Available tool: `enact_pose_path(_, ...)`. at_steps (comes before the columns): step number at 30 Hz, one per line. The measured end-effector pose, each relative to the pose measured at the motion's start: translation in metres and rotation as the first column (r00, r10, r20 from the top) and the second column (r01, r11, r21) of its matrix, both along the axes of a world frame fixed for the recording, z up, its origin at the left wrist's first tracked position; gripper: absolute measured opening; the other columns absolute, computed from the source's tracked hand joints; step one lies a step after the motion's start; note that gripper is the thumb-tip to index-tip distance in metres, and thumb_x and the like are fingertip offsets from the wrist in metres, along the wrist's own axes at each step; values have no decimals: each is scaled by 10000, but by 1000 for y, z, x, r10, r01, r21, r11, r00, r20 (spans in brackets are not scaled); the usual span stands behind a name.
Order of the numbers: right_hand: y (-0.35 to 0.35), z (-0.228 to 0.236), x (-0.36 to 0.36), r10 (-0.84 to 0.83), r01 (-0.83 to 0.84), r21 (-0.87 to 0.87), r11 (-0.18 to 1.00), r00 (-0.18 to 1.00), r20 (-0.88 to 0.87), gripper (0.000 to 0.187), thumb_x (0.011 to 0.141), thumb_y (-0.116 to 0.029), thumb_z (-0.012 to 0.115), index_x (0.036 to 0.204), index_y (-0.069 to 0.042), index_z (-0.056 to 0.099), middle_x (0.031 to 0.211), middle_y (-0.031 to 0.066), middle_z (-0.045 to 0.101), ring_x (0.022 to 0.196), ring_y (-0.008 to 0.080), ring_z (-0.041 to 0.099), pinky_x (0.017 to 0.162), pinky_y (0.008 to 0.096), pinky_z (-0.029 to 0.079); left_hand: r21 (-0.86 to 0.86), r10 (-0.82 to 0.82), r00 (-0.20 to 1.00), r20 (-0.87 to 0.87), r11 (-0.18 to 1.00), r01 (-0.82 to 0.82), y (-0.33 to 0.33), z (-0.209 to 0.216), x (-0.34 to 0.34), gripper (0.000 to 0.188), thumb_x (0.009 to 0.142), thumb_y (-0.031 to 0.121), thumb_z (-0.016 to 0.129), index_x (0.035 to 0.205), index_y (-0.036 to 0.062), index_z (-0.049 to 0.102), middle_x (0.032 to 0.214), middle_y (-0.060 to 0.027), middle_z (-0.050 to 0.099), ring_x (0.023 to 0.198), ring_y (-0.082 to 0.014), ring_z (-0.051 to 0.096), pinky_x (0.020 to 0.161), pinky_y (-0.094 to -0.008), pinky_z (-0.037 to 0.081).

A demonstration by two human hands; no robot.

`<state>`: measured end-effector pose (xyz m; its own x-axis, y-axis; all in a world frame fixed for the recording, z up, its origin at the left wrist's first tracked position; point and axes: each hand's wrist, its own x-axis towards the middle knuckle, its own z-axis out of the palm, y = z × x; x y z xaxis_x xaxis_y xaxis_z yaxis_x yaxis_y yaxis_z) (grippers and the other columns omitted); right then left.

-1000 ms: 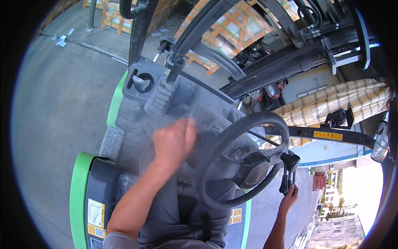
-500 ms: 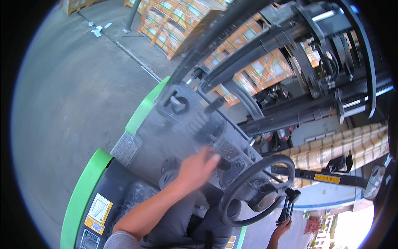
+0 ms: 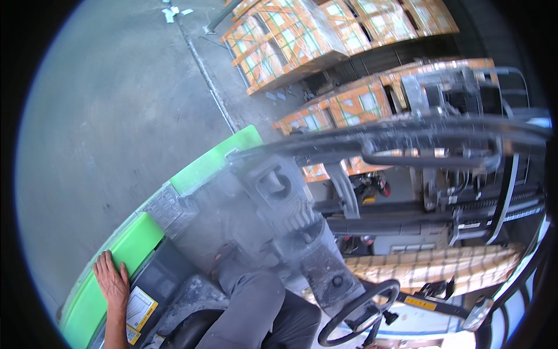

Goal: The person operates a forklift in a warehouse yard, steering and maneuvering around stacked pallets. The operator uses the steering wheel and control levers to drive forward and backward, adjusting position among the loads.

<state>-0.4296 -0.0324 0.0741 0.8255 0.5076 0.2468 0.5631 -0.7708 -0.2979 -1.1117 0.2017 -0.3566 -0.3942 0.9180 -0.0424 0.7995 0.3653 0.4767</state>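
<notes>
My left hand [image 3: 111, 282] lies on the green side panel [image 3: 135, 243] of the forklift, its fingers stretched out over the surface and nothing held. At the lower edge, only a sliver of my right hand [image 3: 368, 346] shows, by the lower end of a black lever [image 3: 373, 333] beside the steering wheel [image 3: 331, 326]; its fingers seem closed round the lever. My legs [image 3: 256, 308] are bent in front of the seat [image 3: 195, 328], turned toward the left side. A dusty dashboard column [image 3: 334, 279] stands ahead of the wheel.
A metal step plate [image 3: 163, 206] sits between the green panels. Dark mast rails [image 3: 407, 139] cross ahead. Wooden crates wrapped in film [image 3: 290, 43] stand stacked beyond. A wrapped load [image 3: 436, 267] and a mirror [image 3: 478, 313] are on the right. Grey floor [image 3: 104, 134] spreads to the left.
My left hand has moved from near the dashboard lever back and left onto the green panel. The view has turned leftward, and my right hand has mostly slipped below the lower edge.
</notes>
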Motion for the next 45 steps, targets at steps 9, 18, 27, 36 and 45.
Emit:
enact_pose_path(9, 85, -2, -65, 68, -53, -103, 993, 986, 150, 472, 944, -369, 569, 1234, 1, 609, 998, 233, 701, 943, 350, 701, 768, 453, 536, -2, 20, 998, 57, 1000, -20, 7, 11, 1, 555, 957, 125, 619, 1466, -25, 459, 1440, -245, 521, 1365, -419, 476, 1175, -541, 322)
enact_pose_path(18, 33, 27, -15, -17, 2, 36, 999, 905, 424, 435, 872, -340, 583, 1040, 45, 695, 943, 270, 707, 887, 412, 684, 791, 518, 513, 4, -11, 1000, -5, 1000, 11, 2, -3, -1, 534, 985, 150, 598, 1465, -37, 456, 1443, -244, 518, 1366, -430, 466, 1171, -538, 325)
enact_pose_path(27, -146, 14, 107, -495, 468, 179, 865, 854, 157, 498, 982, -403, 582, 1165, 48, 684, 1080, 201, 739, 971, 333, 699, 839, 451, 540, -4, -68, 989, -135, 998, 68, 11, -13, -12, 482, 1071, 243, 500, 1434, -73, 478, 1393, -277, 554, 1277, -440, 520, 1103, -494, 388)
enact_pose_path(36, -129, -15, 98, -171, 356, 654, 667, 928, -331, 697, 1042, -614, 421, 1161, 30, 662, 1039, 146, 712, 768, 205, 721, 548, 279, 563, 45, -108, 957, -269, 991, 125, 12, -23, -23, 483, 1094, 286, 463, 1440, -50, 485, 1364, -270, 576, 1234, -434, 553, 1035, -485, 428)
enact_pose_path(45, -79, -19, 77, -179, 180, 625, 760, 982, -65, 493, 1065, -452, 470, 1020, 3, 653, 883, 62, 604, 768, 147, 516, 627, 330, 444, 13, -99, 961, -257, 994, 106, 13, -29, -30, 486, 1089, 301, 469, 1428, -45, 505, 1368, -269, 577, 1255, -430, 542, 1056, -482, 416)
